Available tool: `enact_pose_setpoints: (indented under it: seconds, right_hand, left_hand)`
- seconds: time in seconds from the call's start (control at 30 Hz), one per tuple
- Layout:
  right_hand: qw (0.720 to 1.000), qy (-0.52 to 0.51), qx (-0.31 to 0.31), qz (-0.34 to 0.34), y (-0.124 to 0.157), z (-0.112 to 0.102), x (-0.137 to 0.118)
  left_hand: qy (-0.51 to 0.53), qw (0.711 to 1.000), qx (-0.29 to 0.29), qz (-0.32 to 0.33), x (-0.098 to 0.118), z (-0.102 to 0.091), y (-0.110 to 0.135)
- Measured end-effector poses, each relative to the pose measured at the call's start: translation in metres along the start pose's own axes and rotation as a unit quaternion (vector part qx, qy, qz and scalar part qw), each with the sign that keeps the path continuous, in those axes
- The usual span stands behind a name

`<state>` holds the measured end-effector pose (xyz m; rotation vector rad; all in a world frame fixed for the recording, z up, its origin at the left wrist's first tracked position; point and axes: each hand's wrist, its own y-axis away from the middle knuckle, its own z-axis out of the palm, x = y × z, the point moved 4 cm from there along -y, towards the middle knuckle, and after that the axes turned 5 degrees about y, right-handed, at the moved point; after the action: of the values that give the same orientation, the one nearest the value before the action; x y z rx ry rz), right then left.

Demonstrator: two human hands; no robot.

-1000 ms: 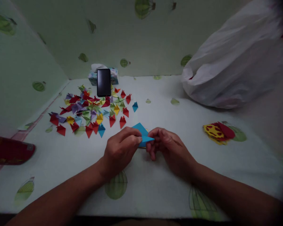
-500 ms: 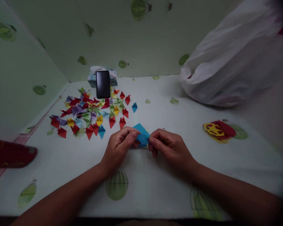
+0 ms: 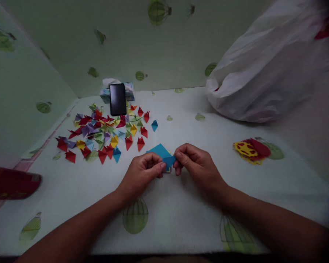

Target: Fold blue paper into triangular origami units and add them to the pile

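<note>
Left hand (image 3: 143,170), right hand (image 3: 197,165), folded blue paper (image 3: 169,161) between

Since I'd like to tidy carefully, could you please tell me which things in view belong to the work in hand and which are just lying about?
Likely the work:
folded blue paper, between left hand and right hand
blue sheet behind it
scattered folded pieces

Probably just lying about:
phone
tissue box
white plastic bag
red object, left edge
yellow and red cut-outs
</note>
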<state>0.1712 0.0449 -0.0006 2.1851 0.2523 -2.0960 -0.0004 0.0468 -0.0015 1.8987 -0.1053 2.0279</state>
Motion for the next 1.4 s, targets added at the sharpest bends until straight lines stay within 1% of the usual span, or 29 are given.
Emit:
enact_pose_setpoints:
  seconds: [0.1, 0.17, 0.27, 0.47, 0.63, 0.83, 1.0, 1.13, 1.27, 1.4]
  right_hand:
    - [0.998, -0.065, 0.003, 0.008, -0.001, 0.000, 0.006]
    - [0.995, -0.100, -0.018, 0.025, -0.002, 0.003, 0.010]
    - [0.991, -0.121, -0.043, 0.048, -0.002, 0.005, 0.012]
    - [0.990, -0.115, -0.052, 0.058, -0.001, 0.007, 0.009]
    - [0.990, -0.092, -0.085, 0.057, -0.002, 0.008, 0.009]
    - [0.990, -0.090, -0.100, 0.051, -0.001, 0.009, 0.007]
    - [0.989, -0.084, -0.112, 0.056, -0.001, 0.010, 0.007]
    - [0.988, -0.084, -0.110, 0.063, -0.002, 0.011, 0.009]
    - [0.991, -0.075, -0.095, 0.055, -0.003, 0.010, 0.009]
    - [0.991, -0.071, -0.103, 0.056, -0.003, 0.011, 0.009]
  left_hand:
    - [0.023, 0.999, 0.029, 0.010, -0.002, -0.001, 0.000]
    - [0.040, 0.998, 0.044, 0.019, -0.004, -0.002, 0.000]
    - [0.050, 0.997, 0.047, 0.019, -0.006, -0.002, 0.000]
    - [0.053, 0.998, 0.027, 0.021, -0.005, -0.001, 0.000]
    - [0.037, 0.999, -0.001, 0.032, -0.003, 0.003, 0.000]
    - [0.033, 0.998, 0.028, 0.047, -0.005, -0.002, 0.000]
    - [0.013, 0.998, 0.029, 0.053, -0.002, -0.002, 0.001]
    - [0.004, 0.998, 0.026, 0.049, 0.000, -0.001, 0.000]
    - [-0.013, 0.998, -0.002, 0.055, 0.001, 0.000, 0.002]
    - [-0.048, 0.997, -0.014, 0.060, 0.004, 0.002, 0.004]
